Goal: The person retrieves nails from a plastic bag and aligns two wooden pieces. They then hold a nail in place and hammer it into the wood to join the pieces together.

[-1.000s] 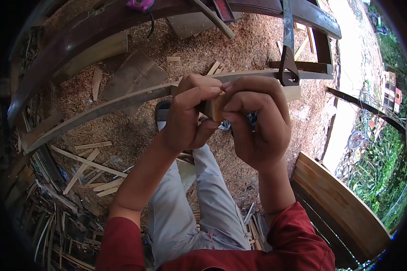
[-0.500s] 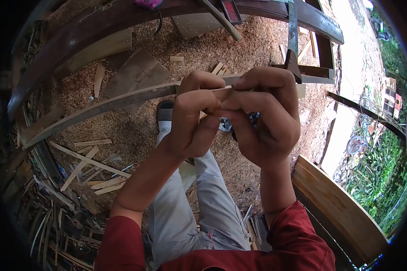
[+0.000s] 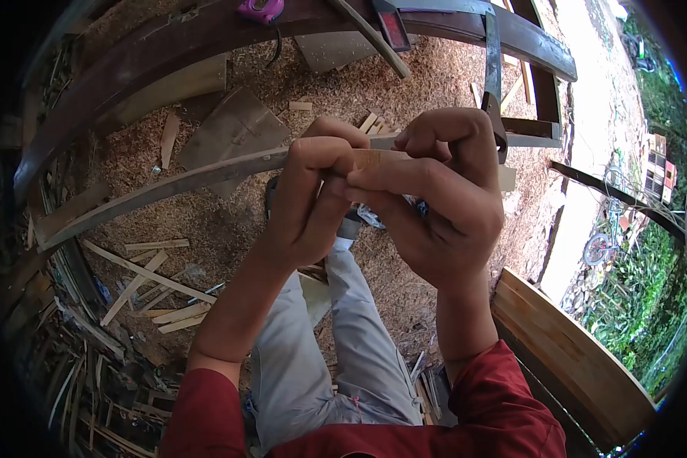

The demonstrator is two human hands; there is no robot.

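A small flat piece of pale wood (image 3: 368, 159) shows between my two hands at the centre of the view. My left hand (image 3: 317, 191) pinches its left end, fingers curled. My right hand (image 3: 450, 191) has its thumb and forefinger closed on the right side of the same piece. Most of the piece is hidden by my fingers. Behind my hands runs a long curved wooden strip (image 3: 183, 178). A handsaw (image 3: 493, 69) rests across the frame just beyond my right hand.
A dark wooden beam (image 3: 168, 47) crosses the top, bearing a pink tape measure (image 3: 260, 9). Wood scraps (image 3: 160, 278) and shavings cover the ground. A wooden panel (image 3: 572, 351) leans at the lower right. A bicycle (image 3: 599, 248) stands outside.
My left hand has shifted slightly left, and my right thumb and forefinger have moved left along the small piece. More of the piece now shows. One foot has moved a little.
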